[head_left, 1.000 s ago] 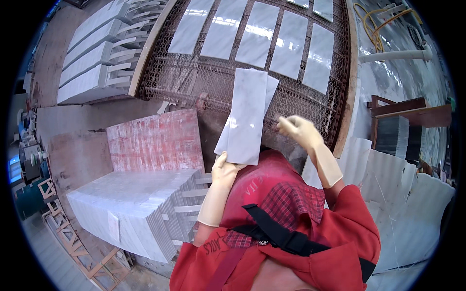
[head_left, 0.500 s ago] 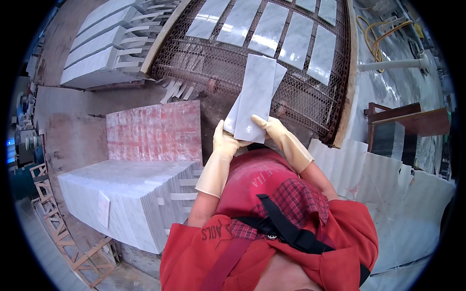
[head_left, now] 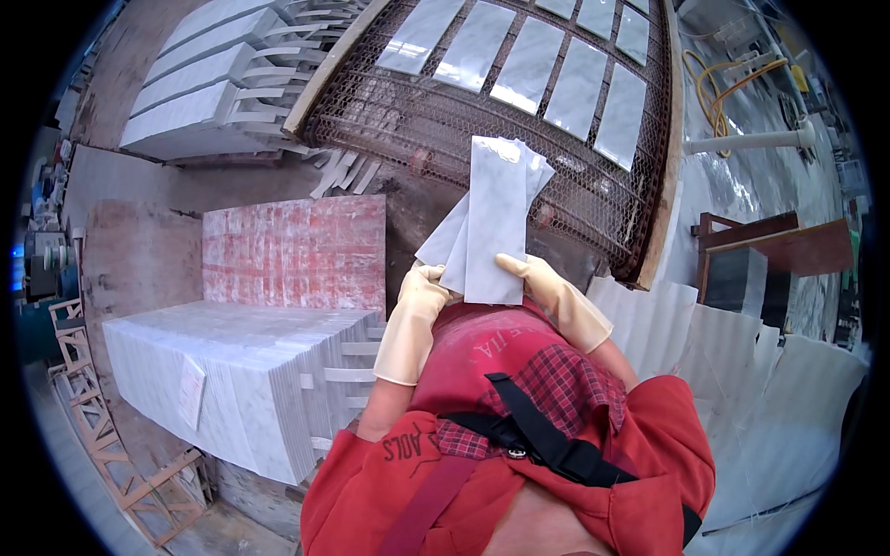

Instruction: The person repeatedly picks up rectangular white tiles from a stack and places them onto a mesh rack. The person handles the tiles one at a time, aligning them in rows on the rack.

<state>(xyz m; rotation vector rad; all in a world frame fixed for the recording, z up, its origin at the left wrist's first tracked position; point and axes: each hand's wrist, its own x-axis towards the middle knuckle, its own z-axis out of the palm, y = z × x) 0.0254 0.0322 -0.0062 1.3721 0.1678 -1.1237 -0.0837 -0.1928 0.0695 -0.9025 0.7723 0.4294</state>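
Right hand [head_left: 547,281] has come across: a second ago it was off the tiles in mid-air, now its thumb lies on the face of the top tile [head_left: 498,218] near the lower end, pinching it; fingers behind are out of sight. Fan has opened too: two tiles told apart half a second ago, now three, with the under tiles [head_left: 457,264] splayed out to the left and their far corners poking out top right. Left hand [head_left: 417,296] stays closed at the lower left corner of the under tiles; most fingers hidden, so can't tell how much it pinches vs props. Net: load now looks shared, right hand on the top tile, left on the rest, so I'd read it as sorting one off the others. Tiles are off any surface, held just beyond the apron [head_left: 482,343], lower ends close to it, touching or not unclear. Left of that, block [head_left: 209,347] of tiles packed on edge, red-stained board [head_left: 292,250] upright behind it. Right side, white sheets [head_left: 732,371]. Further out, loose strips [head_left: 345,174] by the near end of the mesh bed [head_left: 366,120]; bed tiles [head_left: 528,60] lie there in rows, spaced apart, well clear of the hands. View has swung a bit, so can't call bed motion. Far left, more stacks [head_left: 185,111]; far right, yellow hose [head_left: 714,102].
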